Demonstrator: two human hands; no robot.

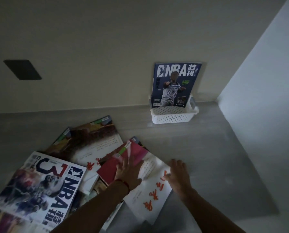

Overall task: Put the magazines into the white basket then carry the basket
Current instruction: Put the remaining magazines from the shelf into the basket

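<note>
Standing upright in the white basket [173, 116] at the back of the grey counter [207, 148], against the wall [106, 47], one blue magazine [174, 84] is already stowed. A loose pile of magazines [59, 165] is spread at the near left, well apart from the basket. The red-and-white magazine [145, 182] on top is pressed by the left hand [129, 172] with fingers straight and spread, while its right edge is touched by the right hand [179, 175], fingers loosely extended; whether that edge is pinched cannot be told.
</note>
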